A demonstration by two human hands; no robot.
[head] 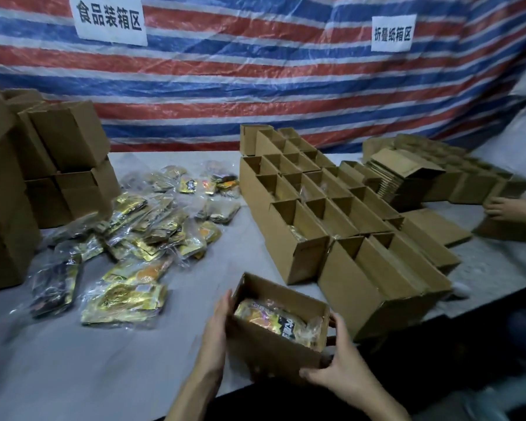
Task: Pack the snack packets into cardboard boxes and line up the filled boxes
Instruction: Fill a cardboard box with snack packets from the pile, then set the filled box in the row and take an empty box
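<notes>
A grey-covered desk (73, 375) stands before a red, white and blue striped tarp (255, 86) bearing two paper signs (110, 19). At the near edge, the left hand (220, 320) and right hand (339, 370) clasp an open cardboard box (268, 357) holding snack packets (280, 322). A loose packet pile (140, 232) lies to the left, and rows of open boxes (316, 208) stand to the right.

A white paper sign (110, 19) fixed to the striped tarpaulin (255, 86), upper left, reads "食品装箱区" in bold black characters. A smaller white sign (393, 33) further right on the same tarpaulin reads "折叠纸箱区". The snack packet (281, 322) in the cardboard box (274, 350) bears white characters on black, too blurred to read. Print on the loose packets (140, 226) on the table (73, 360) is likewise illegible.
</notes>
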